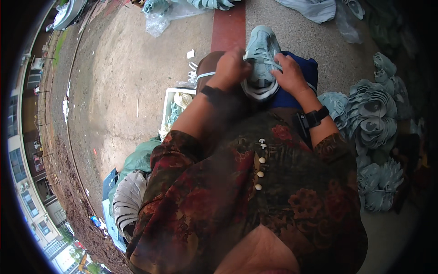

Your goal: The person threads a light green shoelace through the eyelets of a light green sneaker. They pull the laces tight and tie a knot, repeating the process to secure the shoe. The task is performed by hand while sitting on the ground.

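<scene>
In the head view, a pale blue-grey lace-up shoe with a white sole [263, 57] sits over the lap, toe pointing away. The left hand [232, 69] curls beside it and the right hand [292, 75] touches its lacing; whether either hand's fingers grip a lace I cannot tell. Beyond lies a grey-brown concrete floor [132, 68] with a dull red painted strip [229, 27]
</scene>
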A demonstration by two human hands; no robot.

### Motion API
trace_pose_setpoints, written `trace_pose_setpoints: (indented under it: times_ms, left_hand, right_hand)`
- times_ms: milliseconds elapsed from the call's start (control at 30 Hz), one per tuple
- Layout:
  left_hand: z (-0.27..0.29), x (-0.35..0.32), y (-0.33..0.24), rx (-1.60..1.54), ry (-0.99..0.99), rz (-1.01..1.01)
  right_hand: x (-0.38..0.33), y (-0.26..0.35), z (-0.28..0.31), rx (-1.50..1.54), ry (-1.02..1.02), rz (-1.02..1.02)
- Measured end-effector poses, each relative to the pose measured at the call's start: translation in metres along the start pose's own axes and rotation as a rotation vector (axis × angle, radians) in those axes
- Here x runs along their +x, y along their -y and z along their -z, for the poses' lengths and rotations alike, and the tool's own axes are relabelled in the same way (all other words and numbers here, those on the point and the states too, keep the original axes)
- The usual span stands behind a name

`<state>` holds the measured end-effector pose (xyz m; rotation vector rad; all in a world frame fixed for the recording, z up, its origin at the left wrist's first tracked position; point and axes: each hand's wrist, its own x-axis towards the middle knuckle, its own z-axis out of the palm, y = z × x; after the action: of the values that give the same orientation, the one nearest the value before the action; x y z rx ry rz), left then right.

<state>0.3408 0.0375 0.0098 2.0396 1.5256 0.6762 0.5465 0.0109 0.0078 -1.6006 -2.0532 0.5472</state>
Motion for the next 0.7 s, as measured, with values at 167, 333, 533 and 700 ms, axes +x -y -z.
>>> trace_pose_setpoints:
  times_ms: [167,333,533,700]
  left_hand:
    - [0.001,0.014,0.010,0.003,0.046,0.054]
    - [0.000,0.005,0.002,-0.002,0.034,0.012]
    - [0.003,0.001,0.000,-0.056,0.022,-0.044]
    - [0.005,0.008,0.000,-0.123,0.039,0.058]
  right_hand:
    - [0.008,-0.006,0.003,0.085,0.085,-0.057]
    - [0.012,0.007,0.012,0.080,0.145,-0.111]
    - [0.019,0.006,0.009,0.079,0.091,-0.019]
    - [0.042,0.005,0.000,0.227,0.103,-0.080]
